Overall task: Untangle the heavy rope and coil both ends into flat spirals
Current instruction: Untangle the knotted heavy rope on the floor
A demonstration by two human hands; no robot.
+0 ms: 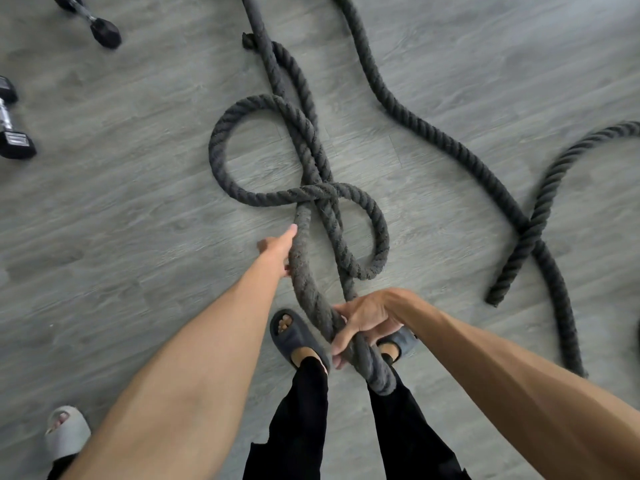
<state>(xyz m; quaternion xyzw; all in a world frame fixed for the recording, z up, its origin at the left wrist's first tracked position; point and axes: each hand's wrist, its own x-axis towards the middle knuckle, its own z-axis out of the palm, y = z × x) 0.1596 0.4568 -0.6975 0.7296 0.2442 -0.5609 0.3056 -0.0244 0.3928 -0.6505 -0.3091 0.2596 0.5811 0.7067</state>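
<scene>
Head view: one thick dark-grey twisted battle rope (pixel 429 133) sprawls over a grey wood-look floor (pixel 121 209), still tangled, no spirals coiled. Two loops in the tangle at centre: one large loop (pixel 216 150) on the left, one smaller loop (pixel 379 230) on the right, with strands crossing between them. Two strands run off the top edge. On the right, two more strands cross each other. One cut rope end (pixel 497 294) lies flat on the floor at right, near that crossing.

Two bare hands, both on the rope. Left hand (pixel 277 249) lies against the left side of a raised strand, index finger straight along it. Its other fingers are hidden behind the rope, so can't tell if it grips. Right hand (pixel 367 320) is clamped around a doubled bend of the rope, fingers curled round it. The bend hangs below the hand, in front of the legs.

Two feet in dark slide sandals (pixel 296 336) under the hands, black trousers (pixel 301 410) above them. The right sandal is mostly hidden by the hand and rope.

Two hex dumbbells with chrome handles: one dumbbell (pixel 100 29) at the top left, a second dumbbell (pixel 12 133) cut by the left edge. One light-grey sandal (pixel 67 433) on another person's foot at the bottom left.
</scene>
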